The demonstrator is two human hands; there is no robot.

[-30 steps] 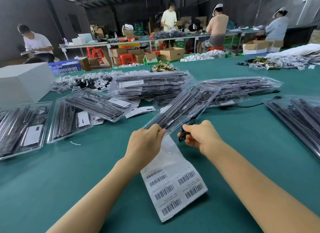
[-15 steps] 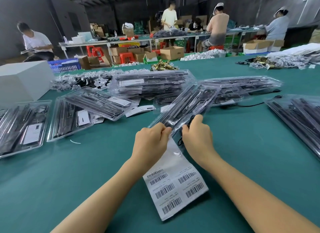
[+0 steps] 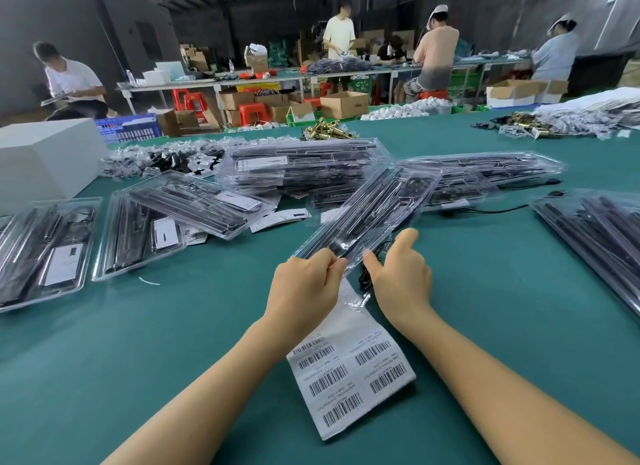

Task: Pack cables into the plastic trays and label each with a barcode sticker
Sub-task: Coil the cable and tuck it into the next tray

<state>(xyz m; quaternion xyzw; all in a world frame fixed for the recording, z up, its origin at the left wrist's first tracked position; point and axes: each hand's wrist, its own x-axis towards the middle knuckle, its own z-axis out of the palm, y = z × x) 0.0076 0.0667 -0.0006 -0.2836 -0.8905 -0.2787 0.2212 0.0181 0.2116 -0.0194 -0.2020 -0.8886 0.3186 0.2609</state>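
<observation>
white box (image 3: 45, 156), brass hardware (image 3: 325, 130), cardboard cartons (image 3: 343, 104)

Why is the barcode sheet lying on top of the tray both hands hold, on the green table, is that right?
Not quite. The head view shows the barcode sheet lying flat on the green table, below the tray, not on top of it. The rest stands: the left hand and right hand both hold the tray's near end.

Both bare forearms reach forward from the lower corners and converge at centre. The left hand (image 3: 304, 284) is knuckles-up, fingers curled under, thumb and fingertips pinching at its far edge. The right hand (image 3: 401, 277) sits just beside it, back up, thumb pointing toward the left hand, index finger extended forward, other fingers curled
</observation>
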